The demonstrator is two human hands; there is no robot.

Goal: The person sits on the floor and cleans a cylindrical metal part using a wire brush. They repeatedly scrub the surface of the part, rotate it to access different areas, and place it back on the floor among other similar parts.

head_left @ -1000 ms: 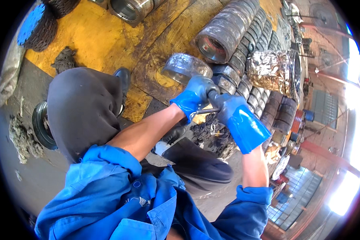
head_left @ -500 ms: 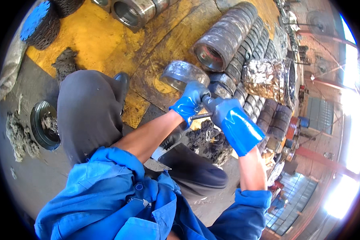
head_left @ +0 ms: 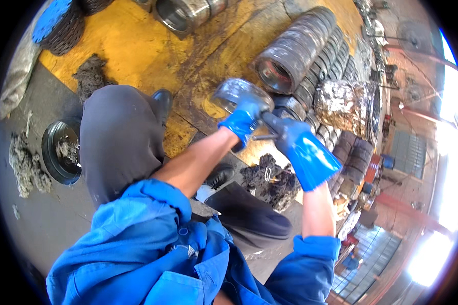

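My left hand [head_left: 245, 117], in a blue rubber glove, grips the near right edge of a shiny metal ring [head_left: 233, 92]. The glove hides that part of the ring. Close beside it on the right, my right hand [head_left: 292, 136], gloved the same way, is closed on a dark metal rod [head_left: 264, 137]. One end of the rod sticks out leftward below the glove, and its other end is hard to make out. Both hands are close together in front of my bent knees.
Rows of dark metal rings [head_left: 297, 46] lie at the right on yellow flooring [head_left: 137, 46]. A dirty metal drum [head_left: 343, 104] stands beside them. Dark rags [head_left: 269, 180] lie below my hands. At the left are a round black pan [head_left: 61, 168] and grey waste cloth [head_left: 25, 165].
The view has shifted slightly, so the scene sits a little to the right. My right hand has drawn slightly closer to the left, and the rod shows shorter. Both grips stay closed.
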